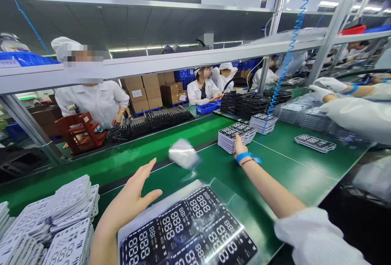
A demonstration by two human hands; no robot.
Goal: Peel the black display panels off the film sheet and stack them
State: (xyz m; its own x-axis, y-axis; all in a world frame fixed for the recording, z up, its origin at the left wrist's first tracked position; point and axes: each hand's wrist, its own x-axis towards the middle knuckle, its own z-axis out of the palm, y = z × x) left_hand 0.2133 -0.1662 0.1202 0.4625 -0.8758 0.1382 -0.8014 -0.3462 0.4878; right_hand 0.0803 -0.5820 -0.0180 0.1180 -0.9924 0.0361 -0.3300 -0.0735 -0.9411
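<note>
My left hand (134, 193) is open, fingers stretched out flat, hovering above the green belt beside a black sheet of digit panels (189, 230) under clear film. A crumpled piece of clear film (183, 153) is blurred in the air just beyond that hand. My right arm reaches far out; my right hand (240, 146) rests on a stack of digit panel sheets (232, 136), its fingers hidden behind the stack. A blue strap (244, 157) circles that wrist.
White panel stacks (61, 220) lie at the near left. More panel stacks (262, 121) and a single sheet (314, 142) sit farther right. A co-worker's gloved hands (326, 87) work at the right. Several people in white stand across the belt. A blue coiled cable (288, 49) hangs down.
</note>
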